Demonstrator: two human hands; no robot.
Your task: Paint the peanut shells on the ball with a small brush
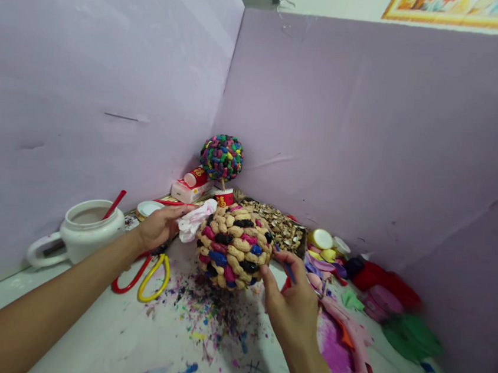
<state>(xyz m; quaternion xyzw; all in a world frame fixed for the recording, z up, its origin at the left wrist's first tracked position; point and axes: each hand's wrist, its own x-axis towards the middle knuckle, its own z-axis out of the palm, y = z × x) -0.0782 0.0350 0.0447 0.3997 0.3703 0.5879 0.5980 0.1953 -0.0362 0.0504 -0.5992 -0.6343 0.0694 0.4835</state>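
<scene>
A ball covered in peanut shells (234,246), some painted pink, blue and black, sits in the middle of the paint-spattered table (82,335). My left hand (160,224) is closed on a stained white cloth (195,219) pressed against the ball's upper left side. My right hand (293,301) pinches a thin blue-handled brush (285,267) whose tip touches the ball's right side.
A white mug with a red stick (82,229) stands at left. Red and yellow scissors (146,273) lie near my left wrist. A finished multicoloured ball (221,157) stands on a stick in the corner. A tray of shells (283,225), paint lids (321,239) and a pink glue gun (354,346) lie right.
</scene>
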